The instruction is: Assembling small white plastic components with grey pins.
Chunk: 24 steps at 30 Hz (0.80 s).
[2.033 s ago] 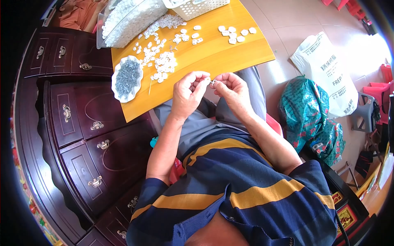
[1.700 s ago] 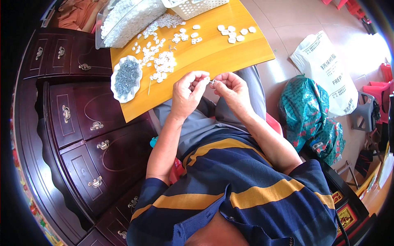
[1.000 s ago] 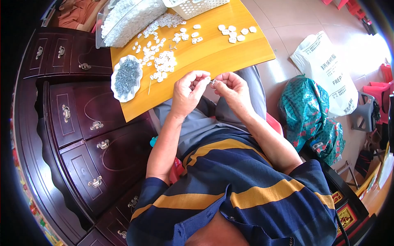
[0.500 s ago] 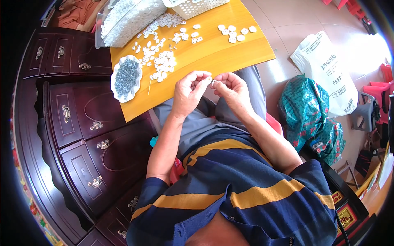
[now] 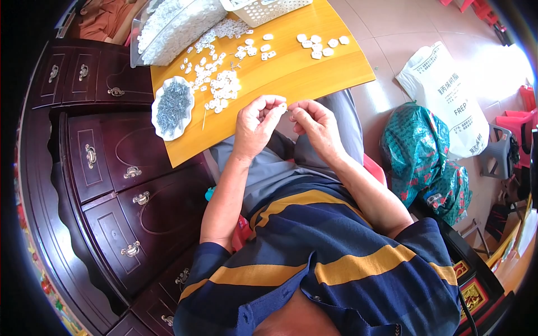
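The left hand [image 5: 258, 127] is clamped on a small white piece [image 5: 283, 107], which shows at the tips of its thumb and forefinger, on the side facing the other hand. The right hand [image 5: 318, 127] is just beside it, thumb and forefinger pinched together on a tiny bit [image 5: 289, 111] next to the piece, too small to identify. Both hands are above the lap, by the near edge of the table [image 5: 291, 67].

Beyond the left hand and to its left lies a pile of loose pieces [image 5: 226, 85], with a thin stick [image 5: 204, 119] at its near end. Further left of that hand is a wavy-edged dish [image 5: 167, 135] of metal pins [image 5: 174, 106]. Past the pile is a bin [image 5: 136, 53] heaped with white pieces, and a basket [image 5: 274, 12] is beside it. Straight ahead of the right hand, well apart from it, is a cluster of rounded pieces [image 5: 316, 48].
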Each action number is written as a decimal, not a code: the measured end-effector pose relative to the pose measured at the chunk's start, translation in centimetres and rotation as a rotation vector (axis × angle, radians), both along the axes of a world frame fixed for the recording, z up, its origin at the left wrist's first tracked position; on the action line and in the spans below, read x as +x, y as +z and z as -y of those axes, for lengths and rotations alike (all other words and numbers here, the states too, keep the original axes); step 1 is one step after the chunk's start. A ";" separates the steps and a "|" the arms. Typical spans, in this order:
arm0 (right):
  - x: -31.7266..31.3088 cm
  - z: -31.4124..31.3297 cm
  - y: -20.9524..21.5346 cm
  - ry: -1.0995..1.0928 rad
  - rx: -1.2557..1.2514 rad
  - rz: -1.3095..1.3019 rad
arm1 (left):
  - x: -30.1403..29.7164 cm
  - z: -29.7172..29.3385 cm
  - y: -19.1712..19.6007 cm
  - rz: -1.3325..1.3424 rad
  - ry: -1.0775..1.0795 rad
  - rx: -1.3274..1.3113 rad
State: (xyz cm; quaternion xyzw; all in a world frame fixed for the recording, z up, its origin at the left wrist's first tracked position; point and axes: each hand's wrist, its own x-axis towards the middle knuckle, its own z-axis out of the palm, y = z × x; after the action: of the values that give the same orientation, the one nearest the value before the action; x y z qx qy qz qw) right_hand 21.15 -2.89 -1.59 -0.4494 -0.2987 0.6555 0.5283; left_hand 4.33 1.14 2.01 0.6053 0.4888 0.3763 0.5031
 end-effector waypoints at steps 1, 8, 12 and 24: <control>0.0 0.0 -0.2 -0.001 0.000 0.000 | 0.0 0.0 -0.1 -0.001 0.000 0.003; -0.7 -0.1 -0.4 0.004 0.014 0.066 | 0.0 -0.1 -0.5 -0.050 0.020 0.092; -0.8 -0.1 -0.3 -0.035 0.045 0.072 | 0.1 -0.1 -0.7 -0.061 -0.001 0.137; -0.7 -0.1 -0.6 -0.034 0.076 0.146 | 0.0 -0.2 -0.4 -0.120 -0.016 0.203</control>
State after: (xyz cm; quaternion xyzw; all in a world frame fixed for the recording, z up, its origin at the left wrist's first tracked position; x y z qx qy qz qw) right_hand 20.49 -2.79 -2.19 -0.4805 -0.3535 0.5999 0.5331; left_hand 4.31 1.30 1.62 0.6786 0.4723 0.3830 0.4120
